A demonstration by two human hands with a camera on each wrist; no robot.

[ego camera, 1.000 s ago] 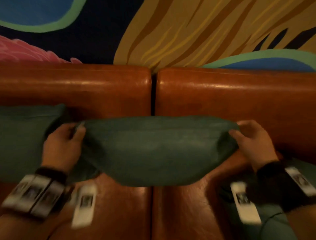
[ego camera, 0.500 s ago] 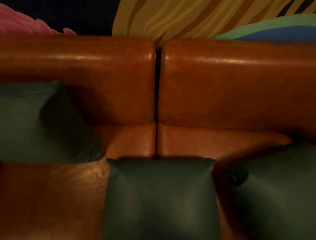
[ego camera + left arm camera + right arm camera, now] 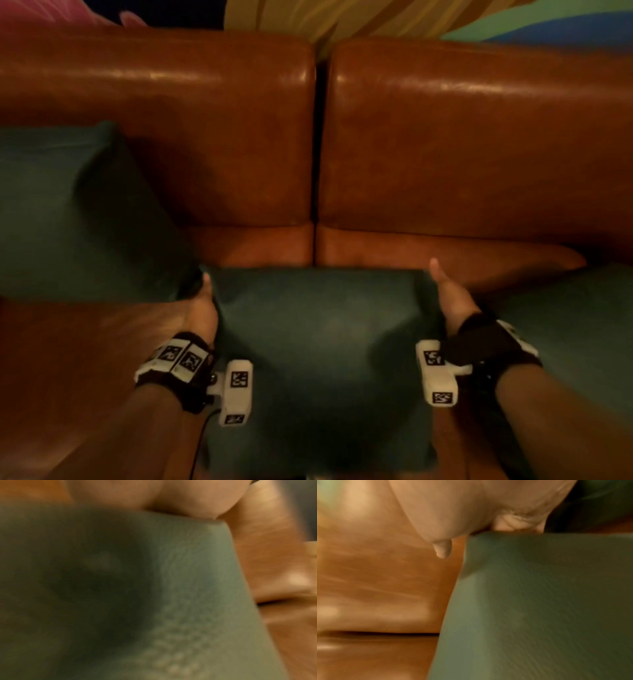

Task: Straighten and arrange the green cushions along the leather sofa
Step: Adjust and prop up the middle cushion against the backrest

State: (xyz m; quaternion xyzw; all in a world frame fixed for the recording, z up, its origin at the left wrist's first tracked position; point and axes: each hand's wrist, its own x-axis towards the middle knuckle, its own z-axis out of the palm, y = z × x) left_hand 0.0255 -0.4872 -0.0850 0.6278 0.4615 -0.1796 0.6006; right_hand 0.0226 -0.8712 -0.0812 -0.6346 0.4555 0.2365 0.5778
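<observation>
- On the brown leather sofa (image 3: 219,164), far left, one green cushion (image 3: 65,212) leaned on the backrest.
- The left hand (image 3: 202,308) pressed flat on the left edge of the middle cushion (image 3: 318,342); its fingers were hidden.
- The middle cushion lay on the seat.
- The right hand (image 3: 448,301) held its right edge, thumb straight out.
- Another cushion (image 3: 575,325) sat far right.

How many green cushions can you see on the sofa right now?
3. The left cushion leans on the backrest; the middle cushion lies on the seat between the left hand and right hand; the right cushion is cut off at the frame edge. More may lie outside view.
</observation>
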